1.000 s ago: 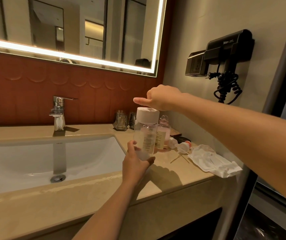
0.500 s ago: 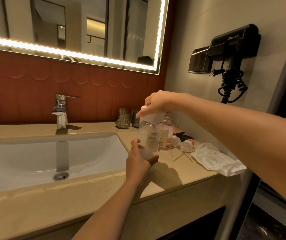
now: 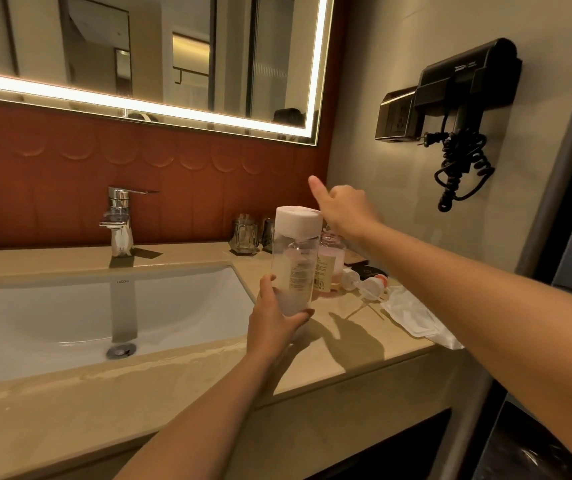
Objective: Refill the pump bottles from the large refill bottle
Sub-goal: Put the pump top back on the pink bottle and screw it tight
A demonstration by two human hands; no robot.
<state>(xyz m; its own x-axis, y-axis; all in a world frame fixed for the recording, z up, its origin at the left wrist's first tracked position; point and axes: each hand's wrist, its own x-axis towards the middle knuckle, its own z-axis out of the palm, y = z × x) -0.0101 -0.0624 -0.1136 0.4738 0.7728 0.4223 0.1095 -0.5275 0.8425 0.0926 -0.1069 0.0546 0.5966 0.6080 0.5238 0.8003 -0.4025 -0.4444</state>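
Sink: at the left of the counter, not in use.

Left hand: fingers and thumb are wrapped round the lower part of the large refill bottle. The bottle is upright just right of the sink rim; whether its base rests on the counter cannot be told.

White cap: seated on the refill bottle.

Right hand: just above and behind the cap, not touching it. Its fingers are curled with the thumb stuck out, and nothing is seen in it.

Pump bottle: pinkish, standing directly behind the refill bottle. What appear to be loose pump heads lie beside it.

Assessment: the step in hand is uncapping, and no pouring has begun. The next move calls for the right hand to close on the cap and twist it off while the left hand holds the bottle steady.
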